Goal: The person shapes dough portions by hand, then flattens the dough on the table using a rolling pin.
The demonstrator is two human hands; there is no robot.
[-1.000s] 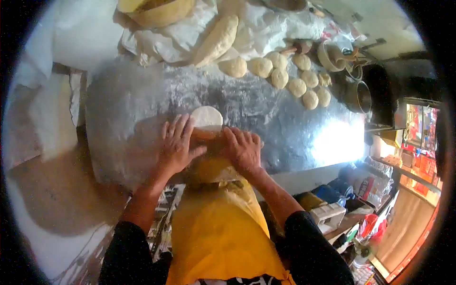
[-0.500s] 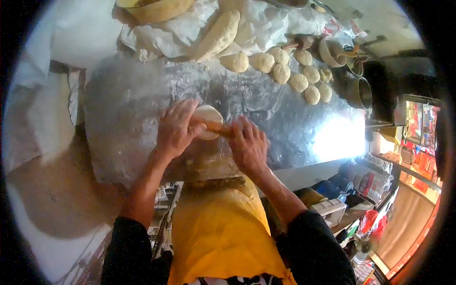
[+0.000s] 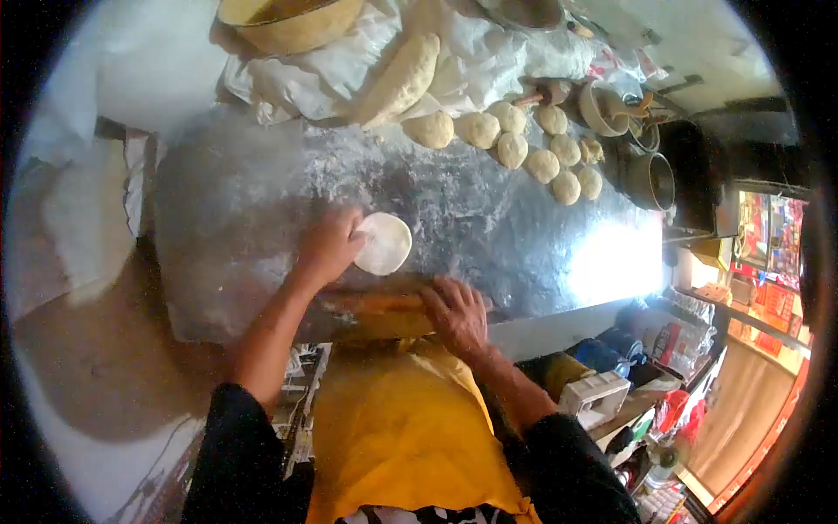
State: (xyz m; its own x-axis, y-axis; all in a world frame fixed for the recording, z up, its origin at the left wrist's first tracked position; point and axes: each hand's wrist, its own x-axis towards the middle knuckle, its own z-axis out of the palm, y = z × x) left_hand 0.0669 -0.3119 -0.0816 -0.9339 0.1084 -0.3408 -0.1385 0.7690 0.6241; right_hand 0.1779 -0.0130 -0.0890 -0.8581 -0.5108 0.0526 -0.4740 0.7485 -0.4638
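The left hand (image 3: 330,246) pinches the flat, pale, round dough disc (image 3: 387,244) at its right. The right hand (image 3: 459,318) grips the rolling pin (image 3: 380,303).

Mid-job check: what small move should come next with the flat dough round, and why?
Probably turn the dough round slightly with the left hand: that hand is at the round's left edge, while the right hand has the rolling pin clear of the dough, nearer the yellow apron.

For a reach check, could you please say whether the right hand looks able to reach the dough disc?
Probably yes: the right hand is on the rolling pin, but only tabletop seemingly separates it from the dough disc.
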